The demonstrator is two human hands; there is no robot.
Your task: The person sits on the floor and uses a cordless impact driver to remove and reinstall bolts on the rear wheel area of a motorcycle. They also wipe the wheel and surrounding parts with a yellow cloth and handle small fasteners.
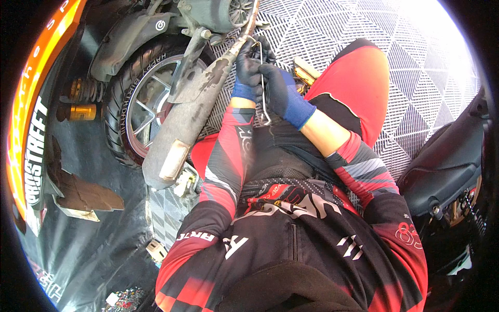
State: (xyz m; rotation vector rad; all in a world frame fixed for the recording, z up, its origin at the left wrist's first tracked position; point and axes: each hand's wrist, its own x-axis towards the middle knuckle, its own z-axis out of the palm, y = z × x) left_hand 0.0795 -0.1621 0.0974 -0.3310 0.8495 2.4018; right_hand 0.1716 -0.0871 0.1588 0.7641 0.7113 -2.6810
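Rod (263, 99) gripped near pipe (252, 23)

Right hand (283, 91), gloved, is curled narrow around the rod, upper half. Lower end sticks out free over the lap, bent at the tip. Left hand (248, 73), also gloved, sits at the rod's upper bend, right against the pipe area; fingers curled, but can't tell whether they grip rod, pipe or both. Probably there to steady the top end while the right hand gives leverage; long free shaft would suit that.

Muffler (195, 112) slants down from the pipe in front of the wheel (148, 109), apparently held by its bracket (189, 65). Wearer sits on the tile floor (416, 57), knees spread, likely to get both hands low and close. Right knee (364, 78) is well clear of the work. Yellow item (306, 71) lies just beyond the right hand, partly hidden, maybe parked within reach. Black seat (447, 151) is off to the right, well apart.
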